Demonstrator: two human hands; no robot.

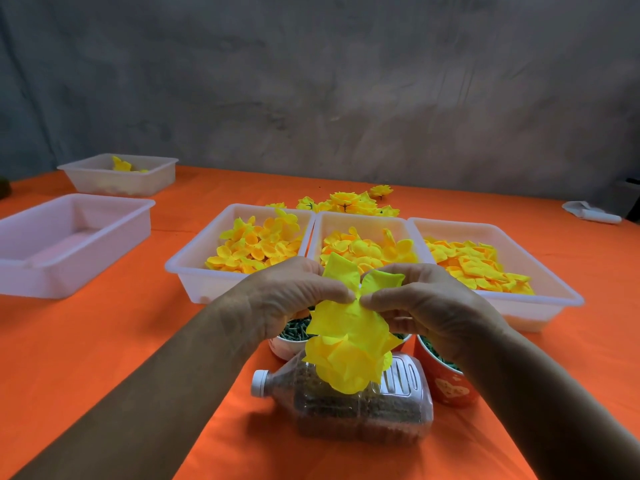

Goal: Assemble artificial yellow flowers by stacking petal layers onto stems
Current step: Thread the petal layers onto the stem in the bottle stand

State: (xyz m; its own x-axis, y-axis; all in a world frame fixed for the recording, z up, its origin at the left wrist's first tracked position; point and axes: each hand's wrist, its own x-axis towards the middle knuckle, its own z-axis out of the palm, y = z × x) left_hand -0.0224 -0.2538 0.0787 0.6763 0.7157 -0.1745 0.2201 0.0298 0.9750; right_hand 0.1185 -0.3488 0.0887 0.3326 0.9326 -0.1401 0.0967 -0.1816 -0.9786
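Both hands meet over the table's middle on a yellow flower [349,344] of stacked petal layers. My left hand [291,296] pinches it from the left and my right hand [422,303] pinches it from the right, thumbs almost touching at its centre. Its stem is hidden. Behind the hands stand three white trays of loose yellow petals: a left tray [187,271], a middle tray [360,220] and a right tray [554,299]. Finished yellow flowers [349,202] lie behind the trays. Green stems fill a white cup [287,348] and a red cup [446,386] under the hands.
A clear plastic bottle [346,403] with brown filling and a white cap lies on its side on the orange tablecloth [138,334]. An empty tray [69,237] stands at left, and another tray [117,178] with a few yellow pieces behind it. White cloth [592,213] lies far right.
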